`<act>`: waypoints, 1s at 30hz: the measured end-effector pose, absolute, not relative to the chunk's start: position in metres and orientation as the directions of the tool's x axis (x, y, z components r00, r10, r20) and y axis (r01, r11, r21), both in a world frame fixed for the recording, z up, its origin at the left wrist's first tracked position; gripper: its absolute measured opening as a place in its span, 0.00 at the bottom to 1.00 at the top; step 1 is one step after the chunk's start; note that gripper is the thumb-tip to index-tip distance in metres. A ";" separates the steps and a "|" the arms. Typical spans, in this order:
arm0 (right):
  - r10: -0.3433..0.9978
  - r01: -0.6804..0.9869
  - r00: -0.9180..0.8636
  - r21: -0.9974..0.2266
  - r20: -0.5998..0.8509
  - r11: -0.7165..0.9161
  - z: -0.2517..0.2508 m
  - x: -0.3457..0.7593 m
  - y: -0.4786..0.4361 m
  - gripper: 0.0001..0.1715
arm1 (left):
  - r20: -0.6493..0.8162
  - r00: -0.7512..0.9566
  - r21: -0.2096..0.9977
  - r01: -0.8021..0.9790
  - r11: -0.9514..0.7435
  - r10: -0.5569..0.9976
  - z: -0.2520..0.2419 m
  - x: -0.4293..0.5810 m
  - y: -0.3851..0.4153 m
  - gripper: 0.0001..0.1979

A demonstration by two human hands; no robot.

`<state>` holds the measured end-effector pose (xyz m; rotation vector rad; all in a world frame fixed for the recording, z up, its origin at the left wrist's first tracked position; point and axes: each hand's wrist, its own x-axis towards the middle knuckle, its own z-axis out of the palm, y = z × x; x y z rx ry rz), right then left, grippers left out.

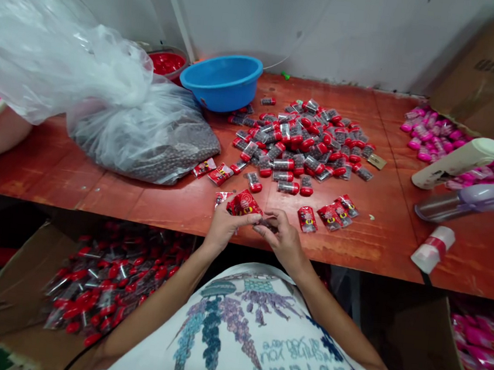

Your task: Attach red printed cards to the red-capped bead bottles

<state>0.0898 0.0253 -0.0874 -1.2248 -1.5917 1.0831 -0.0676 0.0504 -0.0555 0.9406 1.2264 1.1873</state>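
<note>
Near the table's front edge, my left hand (225,225) pinches a red printed packet (245,203). My right hand (280,235) meets it at the packet's lower right corner, its fingers closed on a small dark item (269,225) that looks like a capped tube. Beyond the hands lies a heap of small clear tubes with red caps and dark contents (296,140). Several red packets (336,213) lie right of my right hand. More packets (220,174) rest just beyond my left hand, beside a clear bag of dark beads (159,134).
A blue basin (222,82) and a bowl of red pieces (167,63) stand at the back. Bottles (456,163) and a white roll (433,249) sit at right, near pink tubes (433,134). Below the table's left side, an open carton (16,284) holds packed red-capped tubes.
</note>
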 end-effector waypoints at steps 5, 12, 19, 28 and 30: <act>0.981 0.224 -0.155 -0.963 0.120 0.153 -0.093 0.089 0.025 0.24 | -0.162 -0.104 0.986 -0.065 0.155 0.981 -0.052 -0.063 0.051 0.20; 0.990 -0.230 -0.143 -0.972 -0.022 -0.055 -0.097 0.084 0.029 0.20 | -0.165 -0.086 0.976 -0.159 0.150 0.983 -0.056 -0.060 0.049 0.22; 0.991 0.013 -0.104 -0.996 0.087 0.088 -0.099 0.091 0.028 0.26 | -0.176 -0.118 0.978 -0.131 0.160 0.977 -0.061 -0.055 0.042 0.19; 0.969 -0.165 -0.242 -0.986 0.048 0.008 -0.102 0.096 0.029 0.30 | -0.248 -0.025 0.918 -0.324 0.227 0.969 -0.062 -0.058 0.047 0.17; 0.968 -0.175 -0.250 -0.984 0.025 -0.020 -0.103 0.098 0.029 0.31 | -0.258 -0.027 0.920 -0.311 0.237 0.966 -0.063 -0.057 0.046 0.18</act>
